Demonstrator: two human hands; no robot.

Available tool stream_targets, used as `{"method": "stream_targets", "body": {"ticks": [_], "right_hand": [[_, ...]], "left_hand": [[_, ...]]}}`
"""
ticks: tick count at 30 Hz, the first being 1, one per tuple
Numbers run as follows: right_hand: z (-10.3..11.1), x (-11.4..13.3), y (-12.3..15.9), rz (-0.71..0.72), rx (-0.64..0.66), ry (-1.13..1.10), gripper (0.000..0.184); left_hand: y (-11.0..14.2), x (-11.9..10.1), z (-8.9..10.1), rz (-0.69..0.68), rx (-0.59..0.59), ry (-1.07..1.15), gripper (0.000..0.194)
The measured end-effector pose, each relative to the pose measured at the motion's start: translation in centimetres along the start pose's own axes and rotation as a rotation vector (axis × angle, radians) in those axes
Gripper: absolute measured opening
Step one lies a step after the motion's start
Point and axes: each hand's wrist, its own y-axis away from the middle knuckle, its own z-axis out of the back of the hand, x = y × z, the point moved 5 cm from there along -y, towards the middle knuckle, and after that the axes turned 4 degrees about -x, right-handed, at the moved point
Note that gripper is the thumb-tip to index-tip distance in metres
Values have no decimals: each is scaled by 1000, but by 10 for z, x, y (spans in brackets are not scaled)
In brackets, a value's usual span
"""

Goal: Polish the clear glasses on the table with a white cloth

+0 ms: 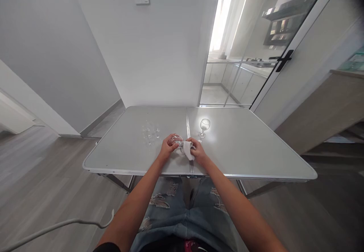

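Centrally, a clear glass (pixel 178 139) was held sideways between two hands, above the table (pixel 241 153).
The left hand (pixel 168 145) curled around the bowl, presumably to steady it; the right hand (pixel 199 151) pinched a white cloth (pixel 188 151) against the other end, probably for padded contact. A stemmed glass (pixel 204 124) stood upright beyond the right hand. Cloth and fingers hid the held foot; transparent glassware (pixel 148 132) at left could not be counted.
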Motion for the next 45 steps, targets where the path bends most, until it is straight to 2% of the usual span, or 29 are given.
{"method": "stream_targets", "body": {"ticks": [5,8,10,14,17,19,21,24,26,29,32,35,37,40,45], "right_hand": [[0,9,5,194,-58,231,29],[-2,11,6,226,-71,307,26],[-1,8,4,138,-45,206,27],[-5,-5,1,-173,117,-198,26],[-5,-8,2,-234,155,-288,28],[-2,-5,1,-144,85,-175,32],[1,0,1,7,-10,36,34],[1,8,2,210,-102,317,28],[0,8,2,242,-113,354,26],[1,0,-2,94,-23,164,26],[1,-6,-1,-94,65,-78,28],[2,-4,0,-167,98,-173,33],[2,-1,0,-144,98,-183,30],[4,1,-1,-61,29,-100,25],[1,5,3,208,-52,297,27]], "left_hand": [[-2,3,5,-14,-77,-75,63],[-1,3,5,-19,-102,-62,63],[-1,3,5,-8,-99,-48,64],[0,3,2,16,-59,-57,67],[0,2,1,14,-36,-79,66],[0,2,2,9,-56,-95,65],[0,1,5,-1,-99,-102,64],[0,1,9,-26,-164,-107,61],[0,0,10,-39,-194,-108,60],[1,0,9,-21,-180,-83,61],[2,0,1,9,-79,-35,64],[2,-1,-4,16,-2,-16,68],[2,-2,-3,10,-11,-15,68],[0,-2,0,-4,-46,-26,65],[-1,2,6,-17,-120,-59,61]]}}
